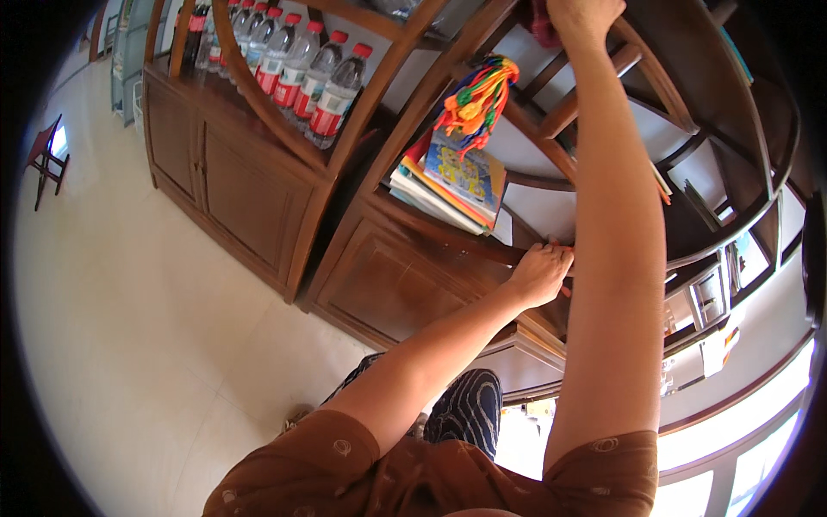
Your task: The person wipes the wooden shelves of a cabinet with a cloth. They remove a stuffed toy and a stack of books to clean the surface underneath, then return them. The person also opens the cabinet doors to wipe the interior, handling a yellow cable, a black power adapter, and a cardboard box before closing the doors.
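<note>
My left hand (543, 274) is at the front edge of a curved dark wooden shelf (446, 242), its fingers curled. Small orange-red bits show beside the fingers; what they belong to is hidden. Raised high at the top edge of the view is my right hand (588, 16), partly cut off, next to a dark red cloth-like thing (544, 24). Whether it grips that thing cannot be told. Between the hands, a bunch of multicoloured knotted cords (479, 100) hangs over a stack of books (446, 194), one with a blue and yellow illustrated cover (465, 168).
Several clear plastic bottles with red caps (333, 97) line a shelf at upper left, above a wooden cabinet (252, 194). Curved open shelving (723, 239) extends on the right, close to my right arm. A folding stool (46, 158) stands on the pale floor (148, 271) at far left.
</note>
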{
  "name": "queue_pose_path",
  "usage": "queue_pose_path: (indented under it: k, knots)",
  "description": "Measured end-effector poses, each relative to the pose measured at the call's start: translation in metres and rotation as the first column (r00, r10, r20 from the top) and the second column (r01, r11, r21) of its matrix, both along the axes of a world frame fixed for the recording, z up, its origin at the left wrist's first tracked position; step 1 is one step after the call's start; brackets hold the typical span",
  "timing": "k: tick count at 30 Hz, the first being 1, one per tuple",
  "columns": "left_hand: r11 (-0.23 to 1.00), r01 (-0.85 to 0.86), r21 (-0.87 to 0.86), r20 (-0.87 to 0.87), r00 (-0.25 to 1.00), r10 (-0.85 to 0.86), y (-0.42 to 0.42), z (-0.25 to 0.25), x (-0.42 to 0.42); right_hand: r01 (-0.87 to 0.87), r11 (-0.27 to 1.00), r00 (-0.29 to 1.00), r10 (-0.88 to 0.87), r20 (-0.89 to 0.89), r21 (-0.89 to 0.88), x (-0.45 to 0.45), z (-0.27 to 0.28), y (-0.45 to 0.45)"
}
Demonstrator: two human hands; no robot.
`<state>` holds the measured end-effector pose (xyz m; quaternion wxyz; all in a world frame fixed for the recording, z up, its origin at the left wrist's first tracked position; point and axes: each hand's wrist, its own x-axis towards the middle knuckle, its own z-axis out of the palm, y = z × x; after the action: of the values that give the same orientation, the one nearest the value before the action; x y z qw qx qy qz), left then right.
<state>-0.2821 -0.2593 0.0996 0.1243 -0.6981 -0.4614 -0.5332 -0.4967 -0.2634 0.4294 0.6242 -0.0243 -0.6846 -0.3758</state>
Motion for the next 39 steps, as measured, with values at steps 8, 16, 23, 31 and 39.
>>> queue_pose_path:
  k: [8,16,23,31,39]
  knots:
    - [0.997,0.066,-0.037,-0.033,0.997,-0.067,-0.011,0.011,0.028,0.323,0.934,0.927,-0.345,0.145,0.154,0.025,-0.024,-0.028]
    - [0.929,0.275,0.246,0.328,0.879,-0.347,0.006,-0.017,0.002,0.383,0.847,0.558,-0.531,0.638,0.369,-0.008,-0.216,-0.044]
    - [0.993,0.083,0.085,0.044,0.995,-0.087,-0.010,0.008,-0.001,0.204,0.964,0.311,0.103,0.945,-0.172,0.040,-0.326,-0.042]
    - [0.879,0.466,-0.098,0.338,0.847,-0.411,-0.003,0.005,-0.011,-0.050,0.996,0.881,0.077,0.468,-0.070,0.112,-0.183,-0.079]
    - [0.997,0.045,0.057,-0.011,0.999,-0.044,0.001,0.005,-0.003,0.405,0.914,0.874,-0.385,0.296,-0.009,0.252,-0.171,-0.004]
